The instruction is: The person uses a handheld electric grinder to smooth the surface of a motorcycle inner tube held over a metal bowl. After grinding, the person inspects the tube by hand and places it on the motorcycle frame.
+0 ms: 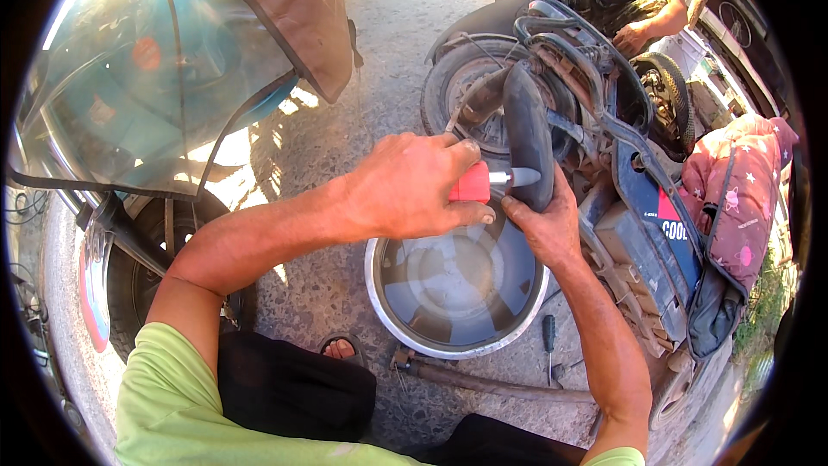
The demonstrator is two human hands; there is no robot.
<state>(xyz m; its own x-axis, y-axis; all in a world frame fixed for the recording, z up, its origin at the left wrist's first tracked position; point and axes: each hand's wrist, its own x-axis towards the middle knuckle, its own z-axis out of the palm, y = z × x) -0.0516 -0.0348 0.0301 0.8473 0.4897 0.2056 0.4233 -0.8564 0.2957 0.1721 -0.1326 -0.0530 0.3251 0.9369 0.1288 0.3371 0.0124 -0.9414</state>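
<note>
My left hand [412,188] is closed around a red-handled tool [470,183] with a metal shaft and a pale grey cone-shaped tip. The tip meets the side of a black inner tube [526,125]. My right hand [552,220] grips the lower end of that tube, thumb beside the tip. Another stretch of the tube [483,102] curves away behind toward a wheel. Below both hands stands a round metal basin [376,293] of water with reflections on its surface. The fingers beneath the tube are partly hidden.
A tipped-over two-wheeler [595,112] with a blue battery box [660,233] lies at the right, a pink padded cover [733,181] over it. Beyond it sits another person [638,0]. A screwdriver [549,334] and a rod [492,382] lie near the basin. At left stands a vehicle with a clear windshield [129,86].
</note>
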